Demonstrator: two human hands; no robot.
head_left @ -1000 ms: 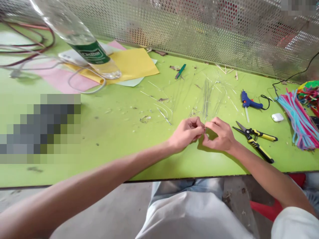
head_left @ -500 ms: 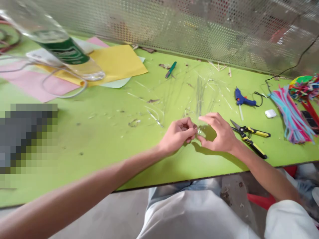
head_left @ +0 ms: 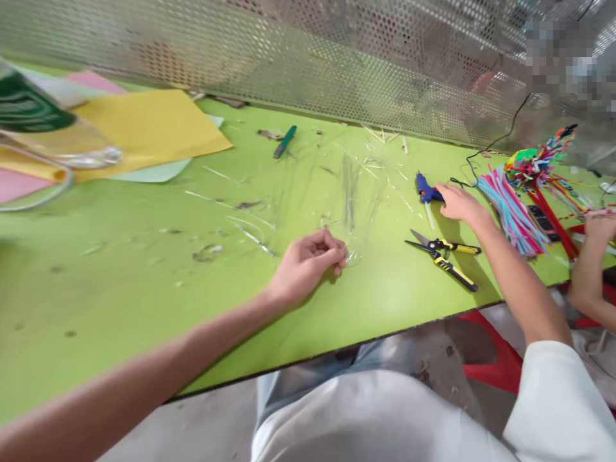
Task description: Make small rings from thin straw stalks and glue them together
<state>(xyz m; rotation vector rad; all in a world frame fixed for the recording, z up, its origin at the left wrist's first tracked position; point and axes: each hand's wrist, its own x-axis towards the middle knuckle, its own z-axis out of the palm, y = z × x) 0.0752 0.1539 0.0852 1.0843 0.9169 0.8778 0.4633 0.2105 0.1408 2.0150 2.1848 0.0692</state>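
My left hand point(head_left: 305, 266) rests on the green table with its fingers curled, apparently pinching a thin clear plastic strip point(head_left: 353, 258). The strip is hard to make out against the table. My right hand point(head_left: 462, 205) reaches out flat, its fingertips at the rear of a blue hot glue gun point(head_left: 424, 188). Yellow-handled snips point(head_left: 440, 252) lie just below that hand, and a bundle of pink and blue pipe cleaners point(head_left: 513, 212) lies to its right.
Thin clear strips and scraps litter the green table point(head_left: 144, 269). A perforated metal screen point(head_left: 289, 58) runs along its back edge. Yellow paper point(head_left: 154, 128) and a plastic bottle point(head_left: 52, 125) sit far left. A co-worker's hand point(head_left: 599, 228) is at the right.
My right hand has left the left hand and moved right to the glue gun. The view has swung right, and a co-worker's hand has come into view.
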